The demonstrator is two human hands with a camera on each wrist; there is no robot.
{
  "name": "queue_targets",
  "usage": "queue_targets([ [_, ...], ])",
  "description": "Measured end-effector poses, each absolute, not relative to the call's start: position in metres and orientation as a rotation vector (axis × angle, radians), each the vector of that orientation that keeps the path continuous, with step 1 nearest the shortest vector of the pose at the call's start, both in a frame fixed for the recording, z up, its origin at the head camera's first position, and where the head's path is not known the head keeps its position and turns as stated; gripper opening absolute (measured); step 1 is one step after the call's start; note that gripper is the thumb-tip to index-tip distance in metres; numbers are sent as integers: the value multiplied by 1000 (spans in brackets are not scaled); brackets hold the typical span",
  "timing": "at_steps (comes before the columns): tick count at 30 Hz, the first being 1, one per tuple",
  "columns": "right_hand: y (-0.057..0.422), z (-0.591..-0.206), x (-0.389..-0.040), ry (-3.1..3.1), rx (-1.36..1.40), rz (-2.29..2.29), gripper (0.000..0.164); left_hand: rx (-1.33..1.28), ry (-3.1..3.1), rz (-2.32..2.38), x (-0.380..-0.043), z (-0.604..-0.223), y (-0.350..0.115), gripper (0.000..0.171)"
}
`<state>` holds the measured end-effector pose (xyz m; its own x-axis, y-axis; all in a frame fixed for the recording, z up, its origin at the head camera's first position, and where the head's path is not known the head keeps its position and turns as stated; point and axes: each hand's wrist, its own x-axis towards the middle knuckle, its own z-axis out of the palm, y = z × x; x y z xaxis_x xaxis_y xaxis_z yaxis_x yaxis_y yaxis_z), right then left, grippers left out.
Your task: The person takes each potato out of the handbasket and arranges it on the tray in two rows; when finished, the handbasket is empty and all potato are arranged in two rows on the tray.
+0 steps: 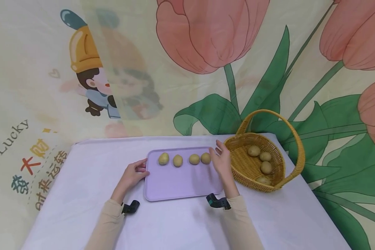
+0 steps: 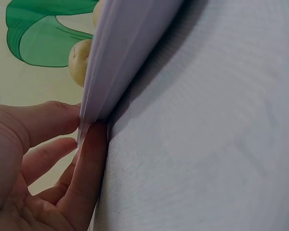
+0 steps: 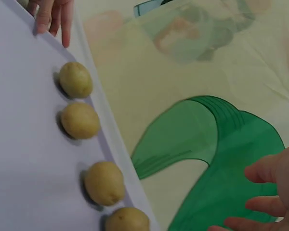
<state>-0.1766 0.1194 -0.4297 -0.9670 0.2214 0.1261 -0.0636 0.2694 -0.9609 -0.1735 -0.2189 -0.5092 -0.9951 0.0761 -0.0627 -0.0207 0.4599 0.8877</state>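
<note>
A lilac tray (image 1: 181, 185) lies on the table with several potatoes (image 1: 177, 160) in a row along its far side. At its left edge, my left hand (image 1: 132, 176) pinches the rim; the left wrist view shows the thumb (image 2: 48, 120) at the rim and a finger (image 2: 91, 154) tucked under it. My right hand (image 1: 221, 159) is raised over the tray's right end, beside the rightmost potato (image 1: 205, 158). Its fingers are spread and hold nothing. In the right wrist view, that hand (image 3: 279, 187) stands apart from the potatoes.
Right of the tray stands a wicker basket (image 1: 235, 158) with a tall handle (image 1: 300, 152) and several potatoes (image 1: 266, 167) inside. A white cloth (image 1: 165, 225) covers the table. Behind it hangs a printed backdrop (image 1: 206, 97) with tulips.
</note>
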Motion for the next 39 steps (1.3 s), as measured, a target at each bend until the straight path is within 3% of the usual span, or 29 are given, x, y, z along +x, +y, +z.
queue_targets([
  [21, 221, -420, -204, -2356, -391, 1562, 51, 82, 2606, 1594, -170, -511, -221, 59],
  [39, 267, -423, -208, -2598, -520, 1398, 55, 66, 2613, 1588, -174, -511, -218, 59],
])
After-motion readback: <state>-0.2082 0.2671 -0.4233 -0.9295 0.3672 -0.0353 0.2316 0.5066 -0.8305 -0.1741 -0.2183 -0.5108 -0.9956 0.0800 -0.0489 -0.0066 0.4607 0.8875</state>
